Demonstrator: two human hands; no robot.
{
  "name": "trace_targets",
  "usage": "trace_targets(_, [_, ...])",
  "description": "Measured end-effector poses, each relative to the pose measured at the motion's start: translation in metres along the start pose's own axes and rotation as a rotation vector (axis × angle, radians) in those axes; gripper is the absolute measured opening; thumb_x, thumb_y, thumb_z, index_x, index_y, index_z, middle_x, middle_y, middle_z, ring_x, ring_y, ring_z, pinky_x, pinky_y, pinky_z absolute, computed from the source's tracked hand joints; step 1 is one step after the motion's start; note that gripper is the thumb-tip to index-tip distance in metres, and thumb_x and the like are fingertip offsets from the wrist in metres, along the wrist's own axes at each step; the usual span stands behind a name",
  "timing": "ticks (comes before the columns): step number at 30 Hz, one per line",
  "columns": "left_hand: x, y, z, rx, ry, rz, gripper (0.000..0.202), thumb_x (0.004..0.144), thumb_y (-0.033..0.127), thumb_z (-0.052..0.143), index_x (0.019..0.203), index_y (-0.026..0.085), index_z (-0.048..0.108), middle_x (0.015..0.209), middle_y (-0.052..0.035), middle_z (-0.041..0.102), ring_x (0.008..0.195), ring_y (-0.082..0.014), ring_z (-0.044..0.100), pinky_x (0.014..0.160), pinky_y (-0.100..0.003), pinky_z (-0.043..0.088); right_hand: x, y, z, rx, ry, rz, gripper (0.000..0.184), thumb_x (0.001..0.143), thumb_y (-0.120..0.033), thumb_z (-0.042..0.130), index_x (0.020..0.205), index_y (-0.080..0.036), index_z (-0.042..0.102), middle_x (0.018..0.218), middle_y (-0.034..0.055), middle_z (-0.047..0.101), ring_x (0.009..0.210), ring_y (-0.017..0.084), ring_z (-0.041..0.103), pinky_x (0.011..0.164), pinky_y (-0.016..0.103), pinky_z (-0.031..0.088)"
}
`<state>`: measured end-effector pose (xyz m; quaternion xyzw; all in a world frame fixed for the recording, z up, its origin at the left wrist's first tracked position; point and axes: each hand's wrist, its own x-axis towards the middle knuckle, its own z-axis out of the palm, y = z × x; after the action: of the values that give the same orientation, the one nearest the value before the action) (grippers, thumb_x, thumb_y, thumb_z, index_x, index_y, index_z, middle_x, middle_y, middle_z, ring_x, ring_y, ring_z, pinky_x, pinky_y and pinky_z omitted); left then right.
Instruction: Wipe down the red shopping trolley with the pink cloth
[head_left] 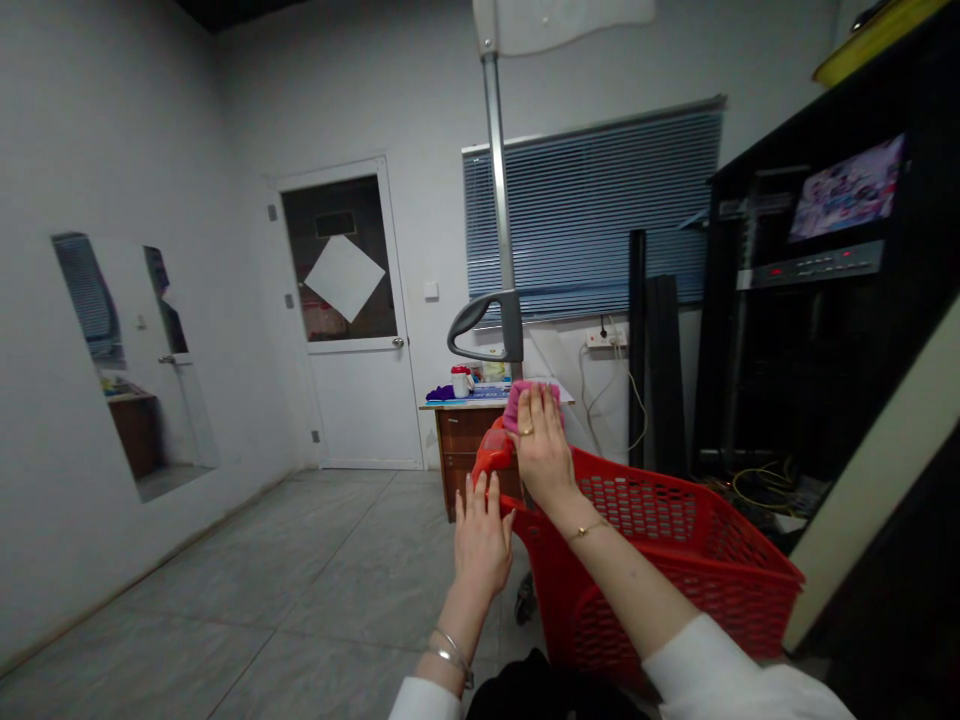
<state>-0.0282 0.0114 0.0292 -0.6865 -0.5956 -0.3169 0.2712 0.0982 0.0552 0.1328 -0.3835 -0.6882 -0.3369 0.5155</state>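
Note:
A red plastic shopping cart (735,525) with perforated basket walls stands right in front of me. My right hand (544,450) lies over a folded pink cloth (513,412), its fingers stretched together across it near the foot of a metal pole (498,180). What the cloth rests on is mostly hidden behind the hand. Lower and to the left, my left hand (481,540) has its fingers extended at the cart's red handle (493,455), with the fingertips at or just beside the handle's lower end. Nothing is in that hand.
A grey loop grip (487,328) is fixed on the pole. Behind the cart stands a brown desk (450,455) bearing a white jar with a red lid (460,380). A black rack (795,380) with a screen is on the right; a white door (364,405) is at the back.

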Motion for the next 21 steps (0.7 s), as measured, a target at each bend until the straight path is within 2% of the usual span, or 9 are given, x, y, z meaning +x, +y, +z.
trace_targets(3, [-0.001, 0.000, 0.000, 0.017, -0.011, -0.008, 0.054, 0.097, 0.027, 0.043, 0.148, 0.015, 0.035, 0.156, -0.0149, 0.035, 0.147, -0.0318, 0.025, 0.115, -0.055, 0.034, 0.030, 0.002, -0.003, 0.018, 0.041, 0.017, 0.078, 0.097, -0.020, 0.042, 0.154, -0.012, -0.011, 0.162, 0.0147, -0.001, 0.150, 0.030, 0.002, 0.120, 0.052, 0.025])
trace_targets(5, [-0.001, 0.000, -0.001, 0.018, -0.011, -0.005, 0.054, 0.097, 0.026, 0.043, 0.149, 0.015, 0.035, 0.156, -0.0149, 0.036, 0.147, -0.0316, 0.026, 0.115, -0.054, 0.034, 0.008, -0.002, -0.001, 0.015, 0.042, 0.031, 0.075, 0.098, -0.020, 0.040, 0.155, -0.013, -0.008, 0.162, 0.0146, 0.000, 0.150, 0.031, 0.004, 0.119, 0.052, 0.028])
trace_targets(8, [-0.001, 0.000, -0.001, 0.003, 0.002, 0.005, 0.054, 0.097, 0.025, 0.043, 0.149, 0.017, 0.033, 0.156, -0.0144, 0.037, 0.146, -0.0315, 0.027, 0.113, -0.055, 0.036, -0.050, -0.011, 0.003, 0.012, 0.021, 0.026, 0.073, 0.097, -0.018, 0.041, 0.156, -0.014, -0.003, 0.162, 0.0154, 0.002, 0.149, 0.031, 0.010, 0.116, 0.051, 0.034])
trace_targets(10, [-0.001, 0.000, 0.000, -0.012, 0.015, 0.008, 0.055, 0.096, 0.024, 0.043, 0.150, 0.017, 0.032, 0.156, -0.0143, 0.036, 0.146, -0.0314, 0.026, 0.112, -0.055, 0.037, -0.067, -0.012, 0.004, 0.008, 0.007, 0.021, 0.075, 0.097, -0.020, 0.043, 0.156, -0.013, -0.003, 0.162, 0.0170, 0.004, 0.149, 0.031, 0.011, 0.115, 0.051, 0.035])
trace_targets(12, [-0.002, 0.001, 0.001, -0.022, 0.024, 0.000, 0.056, 0.096, 0.023, 0.043, 0.151, 0.017, 0.031, 0.156, -0.0148, 0.036, 0.147, -0.0314, 0.025, 0.112, -0.054, 0.037, -0.051, -0.010, 0.003, 0.007, -0.002, 0.025, 0.078, 0.097, -0.024, 0.046, 0.155, -0.011, -0.004, 0.161, 0.0183, 0.004, 0.149, 0.032, 0.010, 0.116, 0.052, 0.034])
trace_targets(15, [-0.002, 0.001, 0.000, -0.021, 0.021, -0.010, 0.056, 0.096, 0.024, 0.043, 0.150, 0.017, 0.031, 0.156, -0.0141, 0.036, 0.147, -0.0312, 0.024, 0.113, -0.054, 0.036, 0.005, -0.003, -0.001, 0.029, 0.003, 0.036, 0.082, 0.096, -0.026, 0.048, 0.155, -0.012, -0.008, 0.162, 0.0171, 0.000, 0.150, 0.031, 0.006, 0.119, 0.052, 0.027])
trace_targets(17, [-0.002, 0.000, 0.000, -0.017, 0.012, -0.009, 0.054, 0.097, 0.024, 0.043, 0.150, 0.017, 0.033, 0.156, -0.0129, 0.036, 0.147, -0.0312, 0.025, 0.114, -0.055, 0.035, 0.025, 0.000, -0.002, 0.051, 0.017, 0.044, 0.082, 0.097, -0.026, 0.047, 0.154, -0.013, -0.010, 0.162, 0.0158, -0.001, 0.150, 0.030, 0.003, 0.120, 0.052, 0.025])
trace_targets(19, [-0.002, 0.000, -0.001, -0.016, 0.010, -0.011, 0.054, 0.097, 0.023, 0.042, 0.150, 0.017, 0.033, 0.156, -0.0122, 0.036, 0.147, -0.0311, 0.026, 0.114, -0.055, 0.035, 0.013, -0.002, -0.001, 0.064, 0.031, 0.054, 0.081, 0.097, -0.026, 0.046, 0.154, -0.013, -0.010, 0.162, 0.0156, 0.000, 0.150, 0.030, 0.002, 0.120, 0.052, 0.026])
trace_targets(21, [-0.002, 0.000, -0.001, -0.025, 0.018, -0.013, 0.054, 0.096, 0.022, 0.042, 0.150, 0.018, 0.033, 0.156, -0.0121, 0.037, 0.146, -0.0313, 0.026, 0.113, -0.055, 0.036, -0.022, -0.007, 0.002, 0.065, 0.038, 0.057, 0.078, 0.098, -0.026, 0.044, 0.155, -0.014, -0.007, 0.162, 0.0160, 0.003, 0.150, 0.030, 0.004, 0.118, 0.052, 0.030])
